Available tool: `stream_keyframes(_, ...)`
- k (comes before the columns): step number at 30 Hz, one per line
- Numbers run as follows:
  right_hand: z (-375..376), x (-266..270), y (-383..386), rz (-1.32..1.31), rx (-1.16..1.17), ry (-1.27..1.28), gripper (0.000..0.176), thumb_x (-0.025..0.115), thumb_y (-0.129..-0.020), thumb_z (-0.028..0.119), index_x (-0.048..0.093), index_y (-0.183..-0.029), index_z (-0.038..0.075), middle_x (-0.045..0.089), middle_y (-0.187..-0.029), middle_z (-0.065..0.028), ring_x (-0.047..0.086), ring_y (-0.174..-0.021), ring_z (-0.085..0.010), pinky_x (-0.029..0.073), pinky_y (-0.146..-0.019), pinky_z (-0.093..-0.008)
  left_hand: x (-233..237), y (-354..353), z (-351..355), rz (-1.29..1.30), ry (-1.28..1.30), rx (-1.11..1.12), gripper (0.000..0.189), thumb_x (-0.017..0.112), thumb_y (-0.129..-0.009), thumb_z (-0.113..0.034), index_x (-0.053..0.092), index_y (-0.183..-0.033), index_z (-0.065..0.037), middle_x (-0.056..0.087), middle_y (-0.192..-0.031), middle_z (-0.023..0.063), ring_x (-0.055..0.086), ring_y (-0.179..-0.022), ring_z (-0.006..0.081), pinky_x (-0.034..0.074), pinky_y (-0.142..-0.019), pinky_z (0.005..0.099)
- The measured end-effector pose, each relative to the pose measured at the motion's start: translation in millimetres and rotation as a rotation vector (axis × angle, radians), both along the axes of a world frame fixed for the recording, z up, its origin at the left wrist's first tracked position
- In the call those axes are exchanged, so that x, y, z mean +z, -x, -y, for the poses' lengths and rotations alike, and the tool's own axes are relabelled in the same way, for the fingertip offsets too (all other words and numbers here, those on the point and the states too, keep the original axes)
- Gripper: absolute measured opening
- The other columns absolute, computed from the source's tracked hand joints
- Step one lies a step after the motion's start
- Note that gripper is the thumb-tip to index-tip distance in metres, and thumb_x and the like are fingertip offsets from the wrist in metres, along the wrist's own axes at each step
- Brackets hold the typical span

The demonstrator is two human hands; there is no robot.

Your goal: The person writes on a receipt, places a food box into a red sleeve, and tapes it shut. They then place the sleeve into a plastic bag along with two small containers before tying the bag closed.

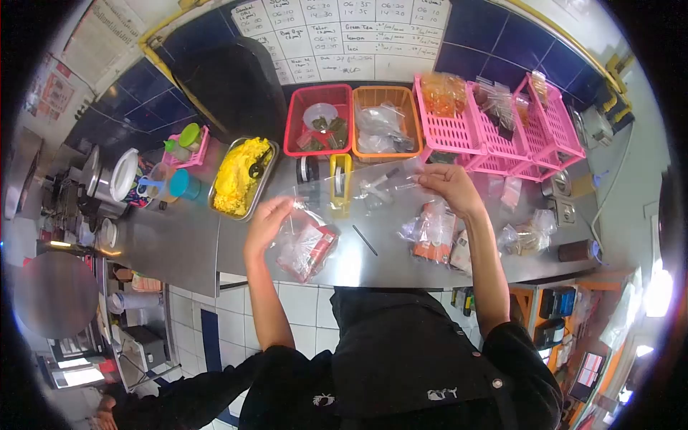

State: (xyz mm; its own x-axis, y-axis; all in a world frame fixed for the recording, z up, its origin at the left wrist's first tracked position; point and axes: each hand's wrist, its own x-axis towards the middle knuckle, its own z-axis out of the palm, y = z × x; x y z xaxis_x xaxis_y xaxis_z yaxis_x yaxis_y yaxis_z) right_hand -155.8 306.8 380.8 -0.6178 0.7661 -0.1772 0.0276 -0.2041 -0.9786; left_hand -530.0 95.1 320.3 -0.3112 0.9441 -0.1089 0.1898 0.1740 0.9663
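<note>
A clear plastic bag (pixel 365 178) is stretched in the air between my two hands, above the steel counter. My left hand (pixel 270 221) pinches its left end, beside a clear bag with a red and white packet (pixel 308 252) that lies below. At the upper right, my right hand (pixel 451 188) pinches the other end of the bag. Below that hand lies an orange-red packet (pixel 434 233) in clear plastic. A thin dark stick (pixel 365 241) rests on the counter between the packets. Behind the stretched bag stands a yellow tape dispenser (pixel 340 186).
A metal tray of yellow food (pixel 242 175) stands left. Behind are a red basket (pixel 290 129), an orange basket (pixel 414 123) and pink racks (pixel 494 154). Cups (pixel 185 185) stand far left, a dark-filled bottle (pixel 577 251) far right. Another person's sleeve (pixel 193 394) shows lower left.
</note>
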Motion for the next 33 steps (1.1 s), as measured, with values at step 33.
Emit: stream_keyframes(33, 156, -39, 33, 0.340, 0.215, -0.128, 0.024, 0.081, -0.077, 0.000, 0.065, -0.094, 0.003, 0.064, -0.074, 0.0001, 0.058, -0.068, -0.0046, 0.046, -0.062, -0.0196, -36, -151, 50, 0.417, -0.085, -0.295, 0.014, 0.073, -0.090, -0.011, 0.065, -0.092, 0.000, 0.066, -0.080, 0.0012, 0.063, -0.076, 0.0080, 0.053, -0.068, 0.0263)
